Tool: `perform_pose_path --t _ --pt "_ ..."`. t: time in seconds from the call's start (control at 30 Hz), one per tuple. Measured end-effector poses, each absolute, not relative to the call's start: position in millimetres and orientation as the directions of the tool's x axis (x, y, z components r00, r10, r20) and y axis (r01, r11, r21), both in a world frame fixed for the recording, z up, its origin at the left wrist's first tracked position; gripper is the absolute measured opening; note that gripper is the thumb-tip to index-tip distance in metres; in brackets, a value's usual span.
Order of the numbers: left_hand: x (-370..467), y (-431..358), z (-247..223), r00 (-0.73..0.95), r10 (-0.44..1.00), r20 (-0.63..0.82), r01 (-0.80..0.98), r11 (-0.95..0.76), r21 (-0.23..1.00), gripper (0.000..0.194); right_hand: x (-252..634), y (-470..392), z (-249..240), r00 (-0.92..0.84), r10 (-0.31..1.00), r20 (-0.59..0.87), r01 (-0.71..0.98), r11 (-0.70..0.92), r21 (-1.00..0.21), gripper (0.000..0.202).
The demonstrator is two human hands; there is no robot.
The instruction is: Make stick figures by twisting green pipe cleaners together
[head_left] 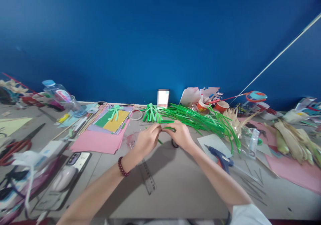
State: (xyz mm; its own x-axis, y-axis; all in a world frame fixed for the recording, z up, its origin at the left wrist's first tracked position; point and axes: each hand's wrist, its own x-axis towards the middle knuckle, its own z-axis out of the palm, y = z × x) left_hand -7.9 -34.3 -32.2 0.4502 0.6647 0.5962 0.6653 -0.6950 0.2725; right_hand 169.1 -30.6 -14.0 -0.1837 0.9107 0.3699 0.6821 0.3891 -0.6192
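Over the middle of the table, my left hand (148,138) and my right hand (181,135) meet at the fingertips. Both are closed on a green pipe cleaner (159,141), whose short end sticks out below the left fingers. More green strands rise just behind the left fingertips. Beyond my hands lies a long bundle of green pipe cleaners (195,116). Light green pipe-cleaner figures (151,112) are grouped behind my left hand. Another such figure (114,112) rests on the green and yellow sheets. Beneath my right hand is a small dark ring-shaped thing (175,143), partly hidden.
A glue gun (218,156) lies on the right, near dried corn husks (291,138). A clear ruler (147,178) is under my left forearm. Pink paper (96,142), a phone (81,159), scissors (18,148) and a plastic bottle (60,93) are on the left. A blue wall (150,44) stands behind.
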Motion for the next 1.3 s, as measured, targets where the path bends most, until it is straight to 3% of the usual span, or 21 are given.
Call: perform_pose_path --t 0.13,0.23,0.33,0.53,0.63,0.73,0.93,1.13,1.3 --pt "-7 -37 -27 0.463 0.672 0.578 0.601 -0.718 0.352 0.025 176 -23 -11 -0.238 0.962 0.132 0.424 0.225 -0.877 0.016" --pt "-7 -38 -22 0.460 0.685 0.565 0.551 -0.719 0.424 0.025 182 -16 -12 -0.342 0.938 -0.055 0.246 0.033 -0.969 0.021" --pt "-7 -37 -19 0.471 0.662 0.584 0.520 -0.743 0.422 0.025 185 -14 -11 -0.357 0.929 -0.096 0.191 -0.028 -0.981 0.025" --pt "-9 -33 -10 0.384 0.658 0.648 0.468 -0.743 0.478 0.032 182 -21 -3 -0.254 0.966 0.047 0.256 0.114 -0.960 0.023" --pt "-10 -32 -11 0.410 0.609 0.679 0.552 -0.758 0.347 0.016 179 -25 0 -0.254 0.962 0.100 0.323 0.182 -0.929 0.020" --pt "-10 -32 -14 0.465 0.560 0.686 0.626 -0.756 0.193 0.015 177 -26 1 -0.266 0.957 0.112 0.333 0.201 -0.921 0.019" --pt "-11 -35 -11 0.559 0.473 0.681 0.607 -0.793 0.052 0.018 180 -23 0 -0.332 0.943 -0.025 0.169 0.033 -0.985 0.021" --pt "-11 -36 -7 0.486 0.510 0.710 0.564 -0.803 0.192 0.016 180 -22 0 -0.377 0.904 -0.201 -0.037 -0.232 -0.972 0.025" --pt "-10 -37 -7 0.401 0.577 0.712 0.514 -0.785 0.347 0.014 171 -27 1 -0.356 0.907 -0.225 -0.172 -0.300 -0.938 0.026"
